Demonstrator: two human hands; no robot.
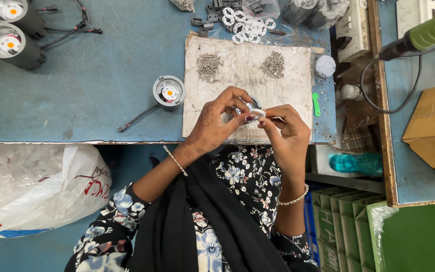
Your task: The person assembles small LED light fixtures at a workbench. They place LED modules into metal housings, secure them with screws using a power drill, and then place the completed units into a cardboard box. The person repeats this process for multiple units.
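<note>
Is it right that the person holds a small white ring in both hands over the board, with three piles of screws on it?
Not quite: the head view shows two piles of screws on the board, not three. Both the left hand and right hand do hold the small white ring over it.

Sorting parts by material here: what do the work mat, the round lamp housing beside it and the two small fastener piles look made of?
Work mat: looks like worn cardboard or fibreboard, matt, with frayed edges. Lamp housing: probably cast metal, dull grey, with a yellow disc at its centre. Fastener piles: likely steel screws, with a grey metallic glint.
</note>
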